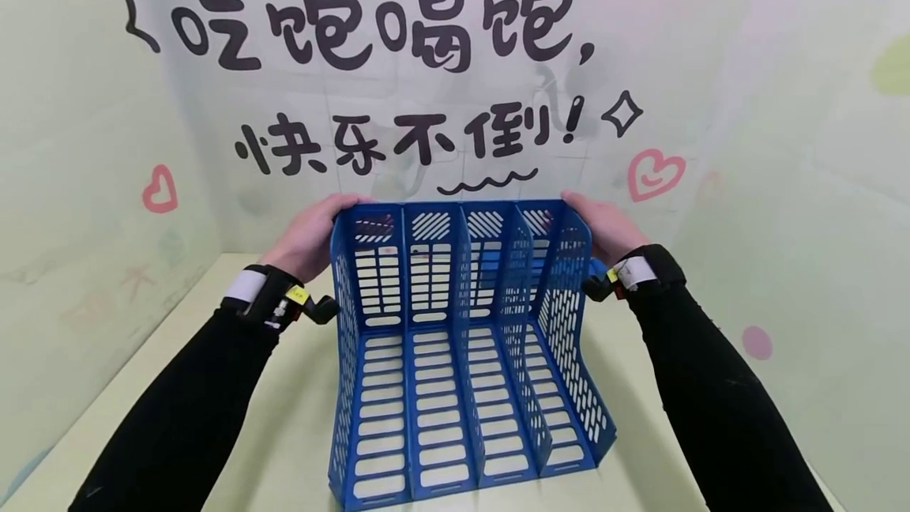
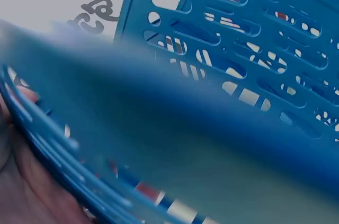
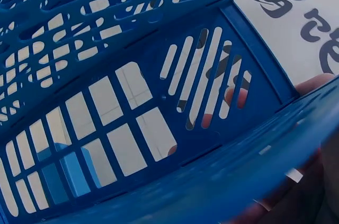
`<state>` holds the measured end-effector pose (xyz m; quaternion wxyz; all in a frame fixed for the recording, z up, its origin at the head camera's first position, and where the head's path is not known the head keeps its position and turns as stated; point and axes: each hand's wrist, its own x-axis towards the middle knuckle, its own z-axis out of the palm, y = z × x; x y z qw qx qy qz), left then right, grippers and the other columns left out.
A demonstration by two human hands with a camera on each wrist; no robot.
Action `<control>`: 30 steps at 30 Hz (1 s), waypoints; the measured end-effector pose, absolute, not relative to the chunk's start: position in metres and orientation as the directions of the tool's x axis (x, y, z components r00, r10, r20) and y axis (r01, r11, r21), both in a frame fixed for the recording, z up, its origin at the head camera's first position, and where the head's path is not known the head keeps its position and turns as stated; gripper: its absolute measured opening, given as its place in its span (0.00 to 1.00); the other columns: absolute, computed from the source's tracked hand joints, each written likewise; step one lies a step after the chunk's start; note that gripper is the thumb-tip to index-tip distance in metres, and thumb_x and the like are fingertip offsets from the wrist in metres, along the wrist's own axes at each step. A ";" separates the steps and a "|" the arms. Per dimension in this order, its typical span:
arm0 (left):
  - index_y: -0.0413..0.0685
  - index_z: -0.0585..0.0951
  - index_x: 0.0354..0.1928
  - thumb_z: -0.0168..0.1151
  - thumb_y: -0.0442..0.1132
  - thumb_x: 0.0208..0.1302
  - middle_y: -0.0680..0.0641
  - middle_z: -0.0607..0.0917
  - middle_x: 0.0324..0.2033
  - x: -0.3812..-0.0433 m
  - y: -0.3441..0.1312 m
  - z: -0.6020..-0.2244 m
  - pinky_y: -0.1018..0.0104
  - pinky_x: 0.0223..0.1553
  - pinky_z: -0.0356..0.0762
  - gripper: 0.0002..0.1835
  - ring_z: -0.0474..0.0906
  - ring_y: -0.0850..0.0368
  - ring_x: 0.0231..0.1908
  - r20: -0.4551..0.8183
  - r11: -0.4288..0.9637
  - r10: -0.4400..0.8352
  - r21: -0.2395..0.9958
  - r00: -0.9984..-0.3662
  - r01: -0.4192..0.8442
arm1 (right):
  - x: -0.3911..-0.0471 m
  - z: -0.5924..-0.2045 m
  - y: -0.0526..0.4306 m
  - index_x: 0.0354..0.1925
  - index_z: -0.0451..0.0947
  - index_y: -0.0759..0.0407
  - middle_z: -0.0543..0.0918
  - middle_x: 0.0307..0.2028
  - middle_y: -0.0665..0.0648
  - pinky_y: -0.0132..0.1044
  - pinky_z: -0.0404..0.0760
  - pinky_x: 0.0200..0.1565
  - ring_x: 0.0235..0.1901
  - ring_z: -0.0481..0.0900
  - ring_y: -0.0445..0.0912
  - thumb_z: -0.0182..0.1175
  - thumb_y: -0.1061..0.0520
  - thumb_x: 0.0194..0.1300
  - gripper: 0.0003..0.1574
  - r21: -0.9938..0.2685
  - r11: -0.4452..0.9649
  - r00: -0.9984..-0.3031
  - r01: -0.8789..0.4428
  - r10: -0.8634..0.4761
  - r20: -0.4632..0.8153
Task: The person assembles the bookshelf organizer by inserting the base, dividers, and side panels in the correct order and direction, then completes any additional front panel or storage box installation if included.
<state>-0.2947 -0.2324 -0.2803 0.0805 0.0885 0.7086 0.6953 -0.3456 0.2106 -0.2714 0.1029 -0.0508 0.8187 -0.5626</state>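
Note:
A blue plastic file rack (image 1: 434, 330) faces me in the head view, with slotted walls and several upright compartments. My left hand (image 1: 307, 235) grips its upper left back corner, and my right hand (image 1: 604, 226) holds the upper right one. Through the back panel's slanted slots in the right wrist view, fingertips (image 3: 239, 98) of the right hand show behind the panel. The left wrist view has part of the left hand (image 2: 37, 181) against the slotted side wall, much of it hidden. Whether the rack's base touches the table cannot be told.
The pale table (image 1: 284, 401) extends beneath and around the rack. Behind the rack lies a light blue object (image 3: 75, 172), seen through its openings. A white wall sheet (image 1: 768, 101) with dark lettering and pink hearts closes off the back and sides.

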 end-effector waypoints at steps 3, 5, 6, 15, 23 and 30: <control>0.54 0.80 0.64 0.38 0.56 0.91 0.59 0.91 0.46 -0.297 -0.226 -0.278 0.57 0.71 0.69 0.24 0.83 0.60 0.56 0.016 0.017 0.225 1.000 -0.974 0.020 | -0.345 -0.269 0.215 0.44 0.78 0.57 0.76 0.20 0.44 0.32 0.67 0.27 0.18 0.70 0.41 0.49 0.23 0.81 0.39 -0.921 0.387 -0.975 0.047 -0.182 -0.126; 0.54 0.81 0.63 0.38 0.56 0.91 0.59 0.91 0.45 -0.299 -0.222 -0.277 0.56 0.71 0.69 0.24 0.82 0.59 0.56 0.019 0.014 0.222 1.000 -0.975 0.023 | -0.347 -0.268 0.217 0.44 0.78 0.56 0.74 0.18 0.44 0.32 0.66 0.26 0.17 0.69 0.41 0.49 0.21 0.80 0.41 -0.913 0.404 -0.977 0.052 -0.169 -0.130; 0.54 0.81 0.63 0.38 0.56 0.91 0.59 0.91 0.45 -0.300 -0.221 -0.276 0.56 0.71 0.69 0.24 0.82 0.59 0.56 0.020 0.010 0.223 1.000 -0.975 0.023 | -0.348 -0.268 0.219 0.44 0.78 0.56 0.74 0.18 0.44 0.32 0.66 0.26 0.17 0.69 0.41 0.48 0.20 0.79 0.42 -0.913 0.404 -0.977 0.054 -0.166 -0.132; 0.55 0.80 0.49 0.34 0.67 0.88 0.56 0.87 0.40 -0.305 -0.227 -0.295 0.55 0.67 0.69 0.30 0.80 0.57 0.51 0.006 -0.061 0.333 0.998 -0.943 -0.015 | -0.346 -0.293 0.224 0.43 0.78 0.51 0.80 0.25 0.43 0.32 0.71 0.31 0.24 0.74 0.41 0.47 0.21 0.81 0.38 -0.957 0.288 -0.989 0.040 -0.128 -0.080; 0.45 0.72 0.73 0.28 0.69 0.87 0.56 0.89 0.55 -0.305 -0.246 -0.340 0.63 0.64 0.80 0.39 0.84 0.58 0.60 0.017 -0.095 0.380 0.995 -0.925 -0.021 | -0.286 -0.331 0.257 0.59 0.79 0.61 0.90 0.51 0.56 0.34 0.88 0.52 0.47 0.87 0.38 0.36 0.32 0.90 0.39 -0.942 0.330 -0.988 -0.067 -0.157 0.016; 0.58 0.75 0.71 0.37 0.70 0.86 0.55 0.90 0.57 -0.301 -0.258 -0.369 0.59 0.61 0.83 0.33 0.87 0.55 0.61 -0.042 0.013 0.316 0.999 -0.948 -0.040 | -0.191 -0.381 0.286 0.77 0.63 0.73 0.73 0.72 0.80 0.38 0.91 0.47 0.50 0.88 0.42 0.32 0.48 0.94 0.35 -0.842 0.478 -0.920 -0.250 -0.389 0.052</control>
